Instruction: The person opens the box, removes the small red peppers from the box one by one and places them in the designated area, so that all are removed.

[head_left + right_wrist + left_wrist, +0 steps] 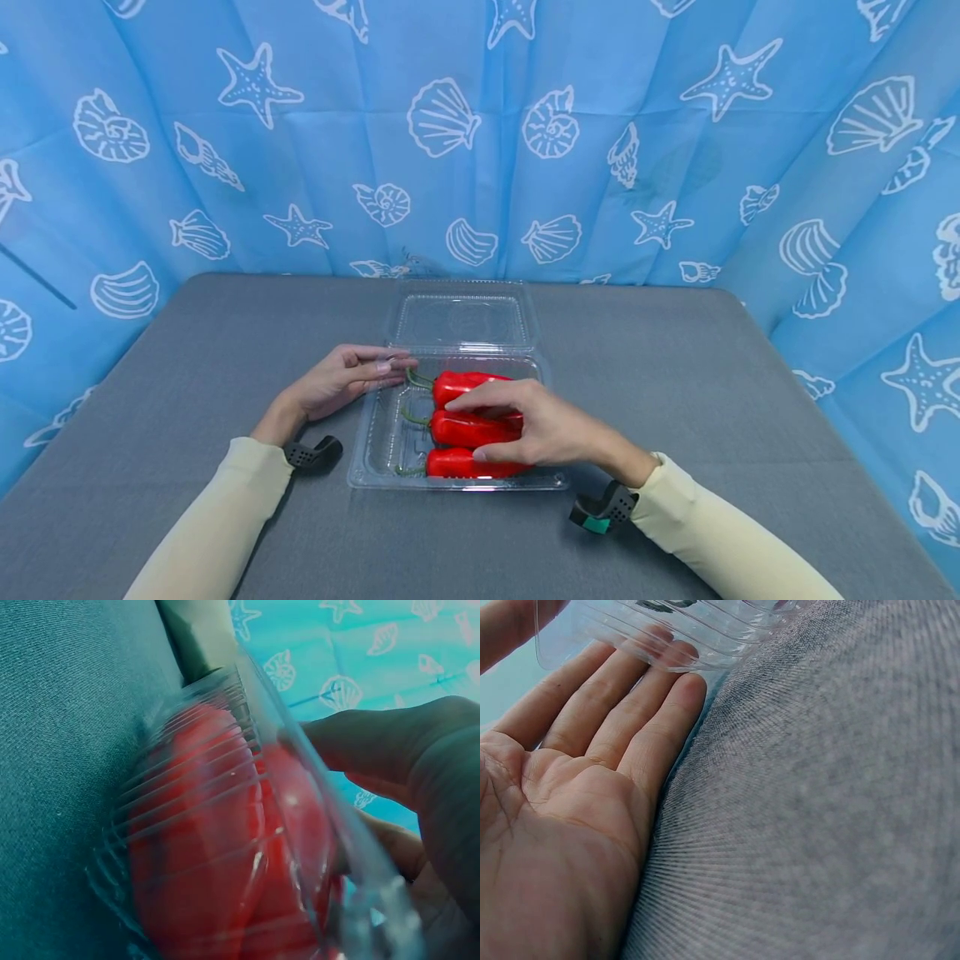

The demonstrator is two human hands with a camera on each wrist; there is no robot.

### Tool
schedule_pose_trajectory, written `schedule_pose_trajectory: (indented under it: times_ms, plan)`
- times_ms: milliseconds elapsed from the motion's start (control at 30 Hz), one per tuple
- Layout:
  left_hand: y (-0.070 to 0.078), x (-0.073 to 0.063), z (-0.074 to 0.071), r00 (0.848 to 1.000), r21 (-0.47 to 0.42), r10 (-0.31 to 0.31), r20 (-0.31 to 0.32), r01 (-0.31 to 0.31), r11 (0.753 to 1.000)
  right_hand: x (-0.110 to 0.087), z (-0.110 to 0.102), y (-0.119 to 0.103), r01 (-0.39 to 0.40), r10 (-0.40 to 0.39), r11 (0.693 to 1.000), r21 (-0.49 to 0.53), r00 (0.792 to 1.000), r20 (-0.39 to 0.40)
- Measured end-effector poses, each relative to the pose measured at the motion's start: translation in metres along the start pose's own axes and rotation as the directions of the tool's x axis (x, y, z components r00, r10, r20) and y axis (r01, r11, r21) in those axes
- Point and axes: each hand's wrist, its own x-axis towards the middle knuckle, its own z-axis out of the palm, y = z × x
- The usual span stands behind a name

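Note:
Three long red peppers with green stems lie side by side in a clear plastic clamshell container (372, 433): a far pepper (459, 383), a middle pepper (467, 430) and a near pepper (456, 463). From the right, my right hand (551, 423) reaches over them and holds the middle pepper, index finger on its far side, thumb by the near pepper. At the container's far left corner is my left hand (337, 385). Its straight fingers (664, 724) touch the ribbed outer wall in the left wrist view, the thumb above near the rim.
The clear lid (467, 321) lies folded back, away from me, at the table's far edge. Grey cloth covers the table (660, 375). Behind it hangs a blue curtain (585, 50) printed with white shells and starfish. Black bands (313, 454) sit on both wrists.

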Motion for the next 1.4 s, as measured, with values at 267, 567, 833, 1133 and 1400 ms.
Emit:
schedule_pose_trajectory:
  times_ms: [267, 567, 833, 1133, 1400]
  plan:
    - [-0.001, 0.0, -0.001, 1.0, -0.014, 0.01, 0.012, -0.01, 1.0, 0.001, 0.002, -0.002, -0.001, 0.001, 0.999, -0.045, 1.0, -0.013]
    - [-0.002, 0.0, -0.002, 0.999, -0.022, 0.02, 0.029, -0.02, 1.0, 0.0, 0.003, -0.001, -0.011, 0.011, 0.999, -0.047, 1.0, 0.002]
    - [-0.001, 0.0, -0.002, 1.0, -0.015, 0.016, 0.02, -0.016, 1.0, -0.001, 0.003, 0.001, -0.014, 0.014, 0.999, -0.038, 1.0, 0.006]
    - [0.0, 0.0, -0.002, 1.0, -0.019, 0.017, 0.016, -0.017, 1.0, 0.0, -0.004, -0.006, 0.02, -0.017, 0.999, 0.025, 0.991, -0.131]
    - [0.0, -0.001, -0.001, 1.0, -0.031, 0.014, 0.021, -0.013, 0.999, -0.002, -0.02, -0.006, 0.035, -0.024, 0.999, 0.042, 0.969, -0.247]
